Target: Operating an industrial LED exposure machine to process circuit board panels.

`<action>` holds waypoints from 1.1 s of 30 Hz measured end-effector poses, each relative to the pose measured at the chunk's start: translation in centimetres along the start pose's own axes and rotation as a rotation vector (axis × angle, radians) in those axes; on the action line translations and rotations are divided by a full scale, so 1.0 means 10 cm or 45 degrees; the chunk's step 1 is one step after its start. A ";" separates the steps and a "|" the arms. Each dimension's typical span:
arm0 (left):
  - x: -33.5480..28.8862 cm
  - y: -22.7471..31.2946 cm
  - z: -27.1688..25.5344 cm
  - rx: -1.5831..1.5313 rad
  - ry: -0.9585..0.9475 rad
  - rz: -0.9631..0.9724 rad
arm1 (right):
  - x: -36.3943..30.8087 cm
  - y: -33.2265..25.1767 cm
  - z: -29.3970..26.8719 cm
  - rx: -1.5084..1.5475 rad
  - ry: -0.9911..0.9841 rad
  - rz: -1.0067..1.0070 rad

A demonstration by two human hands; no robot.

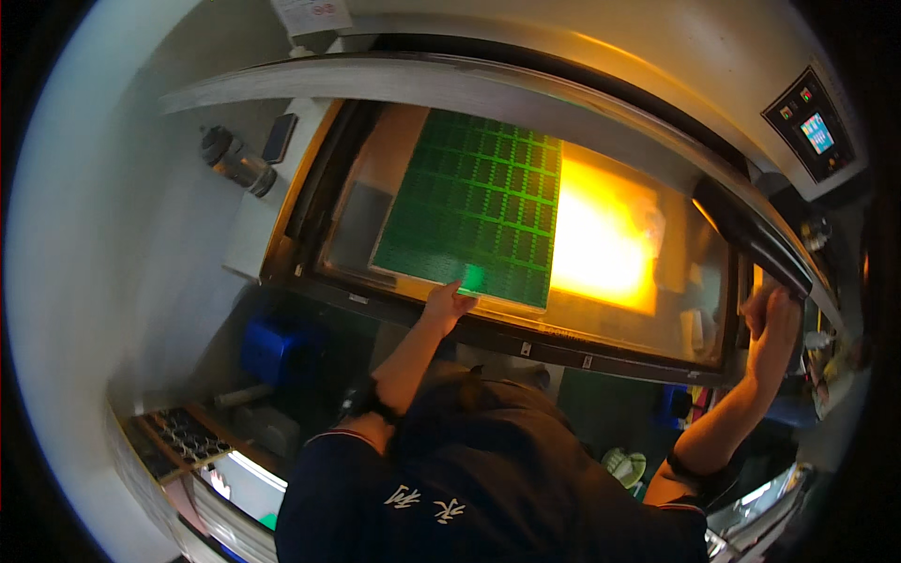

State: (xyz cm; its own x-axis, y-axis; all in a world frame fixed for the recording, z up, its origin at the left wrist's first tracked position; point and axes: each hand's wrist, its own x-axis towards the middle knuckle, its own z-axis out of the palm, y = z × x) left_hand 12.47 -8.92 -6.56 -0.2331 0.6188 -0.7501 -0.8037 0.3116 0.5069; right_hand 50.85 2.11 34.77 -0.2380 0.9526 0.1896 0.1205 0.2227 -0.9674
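A large green circuit board panel point(479, 202), patterned with rows of small rectangles, lies on the glass top point(690, 314) of a lit table. My left hand point(449, 306) is at the panel's near edge, its fingers and thumb closed on the rim. Bright yellow light point(605, 225) glows through the glass just right of the panel. Over at the right end of the table, my right hand point(775, 317) is wrapped round the lower end of a long, dark, glossy bar-like piece point(751, 235). Where that piece attaches cannot be made out.
A pale frame edge point(450, 83) runs along the table's back. A control panel with a small screen point(817, 133) is at the upper right. On the left ledge are a dark bottle point(236, 159) and a phone point(280, 138). A blue bin-like object point(272, 349) sits below, left.
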 end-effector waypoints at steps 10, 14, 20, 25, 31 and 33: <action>0.07 1.05 -0.38 2.783 -0.328 1.287 | 0.19 -0.04 0.15 -1.537 0.508 -0.722; 0.16 0.97 -0.45 2.776 -0.306 1.381 | -0.08 0.00 0.37 -1.583 0.549 -0.555; -0.12 0.65 -0.34 2.638 -0.424 0.997 | -0.83 0.19 0.84 -1.577 0.082 -0.078; -0.89 -0.23 -0.37 1.663 -1.649 1.170 | -1.49 1.53 1.23 -1.859 -0.755 0.594; -0.96 -0.17 0.70 2.204 -1.924 0.817 | -2.12 3.11 1.33 -1.732 -0.851 0.910; -0.69 0.09 0.79 1.870 -1.070 1.087 | -2.15 3.08 1.35 -1.639 -0.887 0.866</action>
State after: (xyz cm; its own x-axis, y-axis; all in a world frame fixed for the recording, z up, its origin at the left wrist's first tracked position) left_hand 17.70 -7.22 2.38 0.3930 0.9195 0.0059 0.5107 -0.2236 0.8302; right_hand 46.64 -14.27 -1.40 -0.1315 0.7480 -0.6505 0.9837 0.1797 0.0078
